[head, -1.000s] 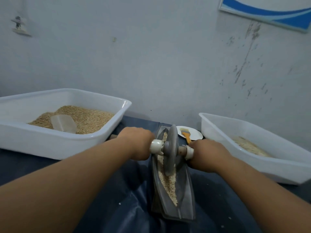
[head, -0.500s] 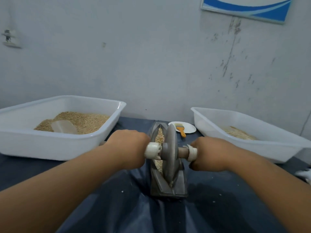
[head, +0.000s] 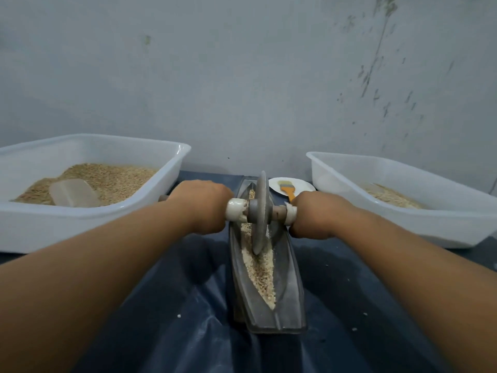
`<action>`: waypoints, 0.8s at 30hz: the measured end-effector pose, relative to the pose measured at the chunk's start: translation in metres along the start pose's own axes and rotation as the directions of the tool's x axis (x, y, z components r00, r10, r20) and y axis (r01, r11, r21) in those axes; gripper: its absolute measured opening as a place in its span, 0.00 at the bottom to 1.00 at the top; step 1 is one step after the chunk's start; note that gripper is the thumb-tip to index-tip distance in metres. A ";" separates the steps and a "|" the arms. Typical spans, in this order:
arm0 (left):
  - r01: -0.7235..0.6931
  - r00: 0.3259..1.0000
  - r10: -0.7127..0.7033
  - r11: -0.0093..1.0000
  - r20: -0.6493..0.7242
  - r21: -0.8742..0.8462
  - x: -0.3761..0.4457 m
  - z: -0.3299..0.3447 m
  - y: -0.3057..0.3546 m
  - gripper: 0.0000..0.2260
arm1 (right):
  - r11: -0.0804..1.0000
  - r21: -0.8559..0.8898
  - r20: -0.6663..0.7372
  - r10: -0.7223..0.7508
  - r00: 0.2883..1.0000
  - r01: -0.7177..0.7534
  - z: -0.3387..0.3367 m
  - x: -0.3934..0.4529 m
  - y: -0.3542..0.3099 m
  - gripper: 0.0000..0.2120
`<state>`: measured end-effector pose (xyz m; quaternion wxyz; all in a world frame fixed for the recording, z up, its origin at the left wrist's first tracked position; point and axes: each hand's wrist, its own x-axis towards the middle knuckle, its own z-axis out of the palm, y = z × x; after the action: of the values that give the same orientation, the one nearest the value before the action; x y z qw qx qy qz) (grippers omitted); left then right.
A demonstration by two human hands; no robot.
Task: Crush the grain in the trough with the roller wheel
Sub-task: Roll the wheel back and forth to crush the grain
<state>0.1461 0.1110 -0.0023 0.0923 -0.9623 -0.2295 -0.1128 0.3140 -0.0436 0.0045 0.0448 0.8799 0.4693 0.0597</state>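
Grain (head: pixel 259 273) could spill over the long grey metal trough (head: pixel 289 289) if our curled fingers (left hand (head: pixel 200 204), right hand (head: pixel 313 214)), gripping the axle, tilt the grey disc roller wheel (head: pixel 260 211).

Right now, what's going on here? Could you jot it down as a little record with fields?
Activity: crushing grain by hand
Tool: roller wheel standing upright in the trough
Left hand: grips the left end of the axle
Right hand: grips the right end of the axle
In trough: grain, partly crushed
Left tub: heaped grain and a clear scoop
Right tub: thin layer of grain
Behind trough: brush on a white plate
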 end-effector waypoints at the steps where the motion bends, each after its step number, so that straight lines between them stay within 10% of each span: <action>1: 0.002 1.000 -0.002 1.000 0.000 0.004 0.000 0.001 0.000 0.08 | 1.000 -0.004 -0.004 -0.001 1.000 0.001 0.000 0.000 0.000 0.07; 19: 0.039 0.980 -0.005 0.985 -0.198 0.167 -0.066 -0.017 0.022 0.15 | 0.994 0.094 -0.008 -0.046 0.999 0.047 -0.007 -0.066 0.004 0.08; 24: 0.044 0.997 -0.037 0.994 -0.073 0.098 -0.034 -0.023 0.025 0.12 | 0.993 0.114 0.010 0.002 1.000 -0.003 -0.002 -0.045 -0.004 0.09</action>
<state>0.1241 0.0692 0.0079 0.1460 -0.9470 -0.2510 -0.1374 0.2855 -0.0790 0.0034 -0.0035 0.8818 0.4707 0.0286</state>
